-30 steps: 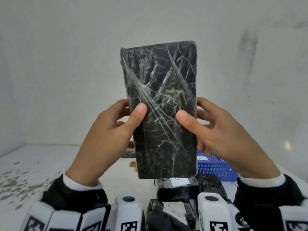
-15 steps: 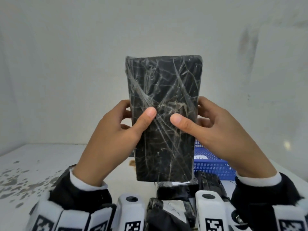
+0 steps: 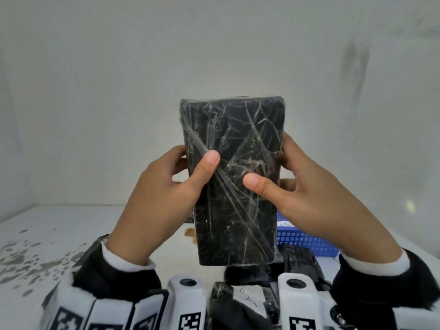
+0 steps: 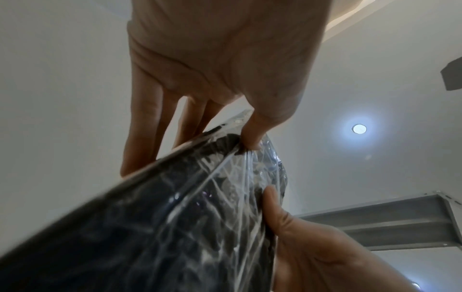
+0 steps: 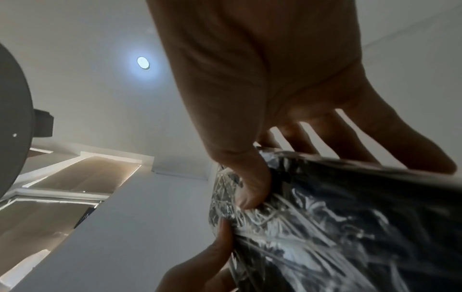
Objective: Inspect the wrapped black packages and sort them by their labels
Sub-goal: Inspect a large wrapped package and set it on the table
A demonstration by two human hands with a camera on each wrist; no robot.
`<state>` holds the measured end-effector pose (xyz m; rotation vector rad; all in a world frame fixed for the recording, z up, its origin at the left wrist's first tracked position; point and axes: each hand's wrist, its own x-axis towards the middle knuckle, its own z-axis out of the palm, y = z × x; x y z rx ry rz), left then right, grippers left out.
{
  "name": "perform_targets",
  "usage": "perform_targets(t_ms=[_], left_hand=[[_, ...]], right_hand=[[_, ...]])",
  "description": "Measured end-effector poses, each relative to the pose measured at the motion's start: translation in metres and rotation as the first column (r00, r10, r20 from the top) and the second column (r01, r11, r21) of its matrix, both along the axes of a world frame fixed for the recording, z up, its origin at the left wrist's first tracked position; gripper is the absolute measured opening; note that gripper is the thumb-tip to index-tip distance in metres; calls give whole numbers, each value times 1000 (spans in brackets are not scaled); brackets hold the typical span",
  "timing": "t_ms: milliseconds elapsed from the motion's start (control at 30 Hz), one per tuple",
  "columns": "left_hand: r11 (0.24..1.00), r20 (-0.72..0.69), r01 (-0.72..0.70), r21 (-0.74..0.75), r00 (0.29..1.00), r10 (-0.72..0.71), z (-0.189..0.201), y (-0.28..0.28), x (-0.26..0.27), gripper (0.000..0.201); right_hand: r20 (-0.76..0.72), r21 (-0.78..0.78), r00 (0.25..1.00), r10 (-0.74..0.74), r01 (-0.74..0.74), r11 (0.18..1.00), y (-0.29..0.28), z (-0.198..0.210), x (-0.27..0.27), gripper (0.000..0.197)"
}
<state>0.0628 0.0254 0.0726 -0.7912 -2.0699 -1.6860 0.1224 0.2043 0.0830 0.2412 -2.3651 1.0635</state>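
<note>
The wrapped black package (image 3: 234,184) is being held lower than a second ago, its top edge now tipped toward the camera, and the two thumbs are being pressed closer together on its near face. It is being gripped upright above the tabletop (image 3: 71,236) by both hands: the left hand (image 3: 164,201) is clamped on its 9 o'clock edge, the right hand (image 3: 307,198) on its 3 o'clock edge, with fingers curled behind. No label is being shown on the near face. More wrapped black packages (image 3: 245,303), one bearing a white label, are lying at 6 o'clock below it. A blue basket (image 3: 307,241) is standing at 4 o'clock, partly hidden behind the right hand.
</note>
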Motion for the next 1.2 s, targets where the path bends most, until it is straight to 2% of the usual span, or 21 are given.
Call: perform_targets(t_ms=[233, 533, 900, 1200], left_hand=[[999, -117, -19, -37, 993, 15, 2, -2, 5, 37], [1000, -94, 0, 0, 996, 0, 6, -5, 10, 35], [998, -39, 61, 9, 997, -61, 4, -4, 11, 46], [995, -35, 96, 10, 995, -96, 6, -3, 16, 46]], right_hand=[[-26, -21, 999, 48, -49, 999, 2, 0, 1, 73], [-54, -78, 997, 55, -59, 995, -5, 0, 0, 67], [-48, -139, 999, 26, -32, 990, -6, -1, -2, 78], [-100, -133, 995, 30, -43, 990, -8, -1, -2, 77]])
